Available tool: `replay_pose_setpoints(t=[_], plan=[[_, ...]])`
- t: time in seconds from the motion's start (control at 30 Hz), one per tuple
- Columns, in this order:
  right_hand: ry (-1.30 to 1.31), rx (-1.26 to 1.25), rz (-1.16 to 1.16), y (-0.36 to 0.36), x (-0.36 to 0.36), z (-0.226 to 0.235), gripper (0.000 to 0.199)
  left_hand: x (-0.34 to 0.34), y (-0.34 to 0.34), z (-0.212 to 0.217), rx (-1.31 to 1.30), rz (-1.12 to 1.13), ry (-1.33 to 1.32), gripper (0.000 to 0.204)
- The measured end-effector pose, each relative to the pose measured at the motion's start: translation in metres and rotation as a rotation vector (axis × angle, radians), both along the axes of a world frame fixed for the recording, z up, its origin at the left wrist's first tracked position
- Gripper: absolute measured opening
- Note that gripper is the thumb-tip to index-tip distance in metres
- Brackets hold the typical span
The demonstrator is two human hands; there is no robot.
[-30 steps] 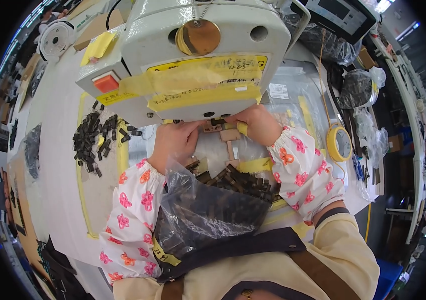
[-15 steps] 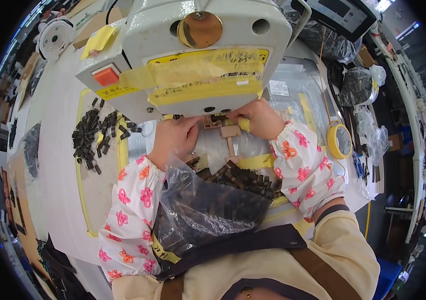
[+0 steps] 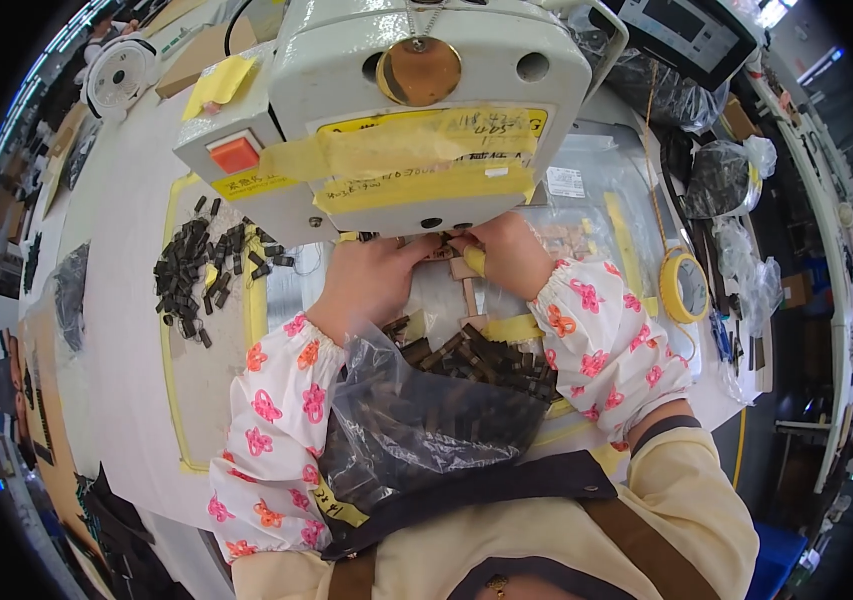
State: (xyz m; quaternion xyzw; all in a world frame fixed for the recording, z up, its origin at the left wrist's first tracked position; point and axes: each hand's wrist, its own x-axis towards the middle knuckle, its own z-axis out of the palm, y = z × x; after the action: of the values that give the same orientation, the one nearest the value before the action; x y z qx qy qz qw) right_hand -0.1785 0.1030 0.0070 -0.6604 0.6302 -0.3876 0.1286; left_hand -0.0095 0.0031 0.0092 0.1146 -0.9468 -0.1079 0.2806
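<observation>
Tan block (image 3: 442,253) (wooden, perhaps) between hands (image 3: 366,281)

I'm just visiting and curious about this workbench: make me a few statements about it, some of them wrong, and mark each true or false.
1. The left hand and right hand have their fingertips close together. True.
2. The sleeve covers are plain blue. False: they are white with a pink and orange pattern.
3. A clear plastic bag holds dark pieces. True.
4. The yellow roll lies left of both hands. False: it lies to their right.
5. The square button is green. False: it is orange-red.
6. A loose dark pile lies left of the left hand. True.
</observation>
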Motion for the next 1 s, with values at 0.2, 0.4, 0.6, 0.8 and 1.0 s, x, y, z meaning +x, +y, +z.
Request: replay_pose_setpoints(t=[0.2,0.4,0.6,0.8,1.0], plan=[[0.217,-0.090,0.076,0.003,-0.006,-0.003,0.025,0.013,-0.001,0.000,0.329,0.042,-0.018,0.019],[0.359,-0.084,0.057,0.001,-0.007,-0.004,0.025,0.008,-0.006,-0.008,0.328,0.053,-0.041,0.017],[0.449,-0.080,0.045,-0.010,-0.002,0.003,0.019,0.009,-0.012,-0.002,0.299,0.048,-0.011,0.017],[0.328,-0.074,0.040,-0.004,-0.003,-0.004,0.024,0.008,-0.006,-0.007,-0.029,-0.090,0.125,0.027],[0.373,-0.019,0.019,0.004,0.007,0.000,0.019,0.010,0.007,-0.015,-0.106,-0.045,0.004,0.037]])
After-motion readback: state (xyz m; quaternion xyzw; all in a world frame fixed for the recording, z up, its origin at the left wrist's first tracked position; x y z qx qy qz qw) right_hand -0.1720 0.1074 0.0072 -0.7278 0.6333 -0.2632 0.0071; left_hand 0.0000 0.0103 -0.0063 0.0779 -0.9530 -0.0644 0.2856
